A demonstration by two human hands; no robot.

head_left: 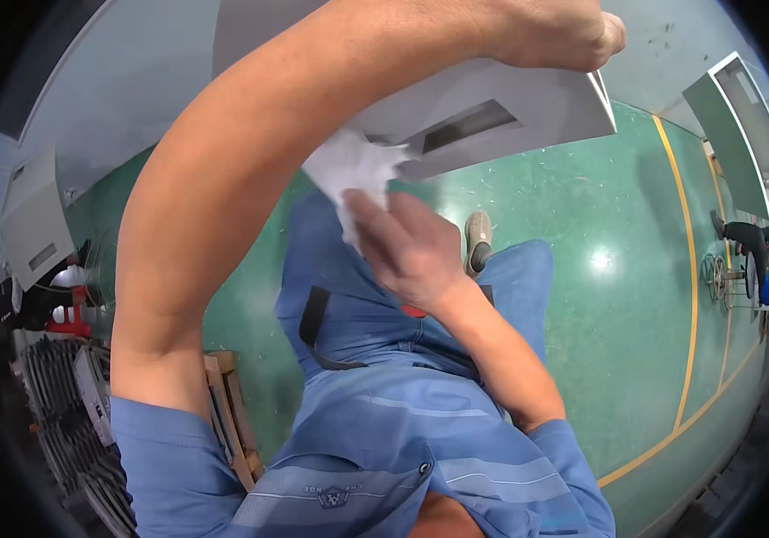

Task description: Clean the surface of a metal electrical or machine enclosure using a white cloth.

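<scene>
Reaching across the top of the view, my left hand [565, 34] is closed at the upper edge of a grey metal cabinet [555, 106]. Its fingertips are mostly out of sight. A dark rectangular cutout [470, 125] shows in the cabinet's lower part. My right hand [413, 244], slightly blurred, has its fingers closed on a crumpled white cloth [362, 166]. The cloth is near the cabinet's lower left part, beneath my left forearm. Whether it touches the metal, I cannot tell.
Yellow lines [687, 269] run along the green floor [600, 206] on the right. Another open cabinet [743, 134] stands at far right, near a seated person [747, 238]. On the left are a grey cabinet [35, 220], stacked dark parts [53, 394] and a wooden pallet [232, 412].
</scene>
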